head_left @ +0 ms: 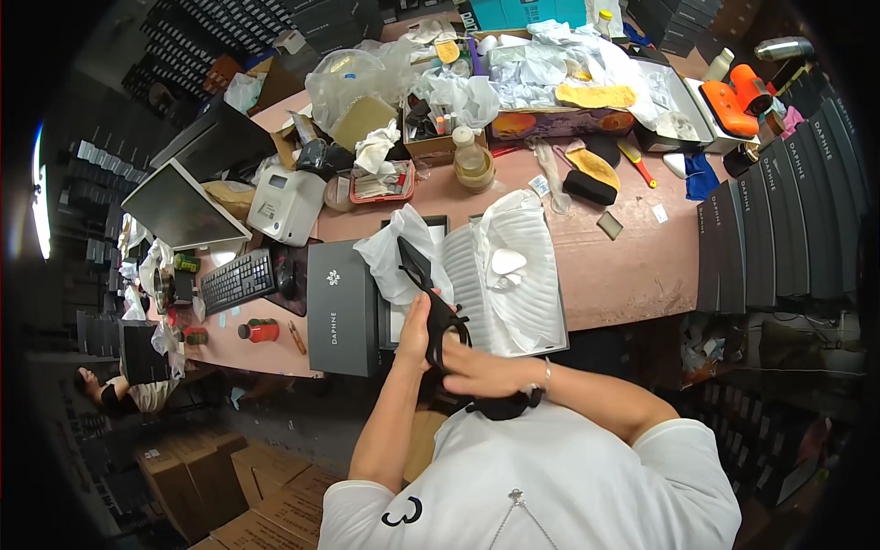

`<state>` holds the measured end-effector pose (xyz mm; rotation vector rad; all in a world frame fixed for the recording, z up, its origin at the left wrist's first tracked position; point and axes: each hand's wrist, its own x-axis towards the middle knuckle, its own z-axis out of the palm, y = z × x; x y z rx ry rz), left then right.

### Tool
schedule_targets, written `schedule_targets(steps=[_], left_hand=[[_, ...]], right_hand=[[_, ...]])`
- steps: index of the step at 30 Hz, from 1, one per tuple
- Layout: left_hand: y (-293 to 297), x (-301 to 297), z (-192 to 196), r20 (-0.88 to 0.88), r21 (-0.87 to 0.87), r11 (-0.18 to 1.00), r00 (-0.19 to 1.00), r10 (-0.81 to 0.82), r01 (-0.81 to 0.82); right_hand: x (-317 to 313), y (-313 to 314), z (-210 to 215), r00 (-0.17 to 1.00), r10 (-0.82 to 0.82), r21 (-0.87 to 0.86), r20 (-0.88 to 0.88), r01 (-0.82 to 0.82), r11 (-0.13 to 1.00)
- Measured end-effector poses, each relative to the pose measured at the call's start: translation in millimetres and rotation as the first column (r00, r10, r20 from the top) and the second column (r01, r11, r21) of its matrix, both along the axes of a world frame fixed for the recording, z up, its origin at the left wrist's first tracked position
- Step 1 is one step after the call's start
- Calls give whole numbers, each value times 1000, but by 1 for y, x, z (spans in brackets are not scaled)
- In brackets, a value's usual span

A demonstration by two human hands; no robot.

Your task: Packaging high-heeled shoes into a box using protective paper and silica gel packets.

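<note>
My left hand (417,332) grips a black strappy shoe (440,321), tilted with its narrow end pointing up and away. From the right, my right hand (490,371) reaches across with its fingers closed at the shoe's near end, by the straps; its fingertips are partly hidden. Against my shirt, just under the right wrist, is a dark rounded thing (502,406) that I cannot make out. Beyond the shoe lies an open shoebox (557,312) lined with white ribbed paper and holding a white wad. Crumpled white tissue (396,252) sits beside it, over another box part.
A closed grey shoebox (341,307) stands left of my hands, near a keyboard (238,280), monitor (186,206) and label printer (286,203). Stacked dark shoeboxes (779,220) line the right. Paper-filled cartons (564,124) crowd the back. Another person (137,394) is at far left.
</note>
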<state>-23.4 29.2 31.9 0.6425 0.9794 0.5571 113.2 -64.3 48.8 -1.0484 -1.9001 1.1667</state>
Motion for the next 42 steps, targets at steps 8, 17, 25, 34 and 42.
schedule_targets(steps=[8, 17, 25, 34, 42], left_hand=[[-8, 12, -12, 15, -130, 991, 999, 35, -33], [-11, 25, -10, 168, -205, 978, 986, -4, 39], [-84, 28, 12, 203, -330, 944, 976, 74, -3], [-80, 41, 23, 232, -343, 939, 965, 121, -35], [-76, 21, 0, -48, -431, 872, 971, 236, -233]], right_hand=[[-5, 16, 3, 946, -117, -216, 302, 187, 958], [86, -1, 21, 996, -88, -628, -34, 47, 777], [132, 64, -53, 632, -583, 445, 511, 385, 808], [70, -5, -10, 836, -326, 454, 442, 106, 885], [109, 62, -54, 659, -508, 342, 555, 376, 861]])
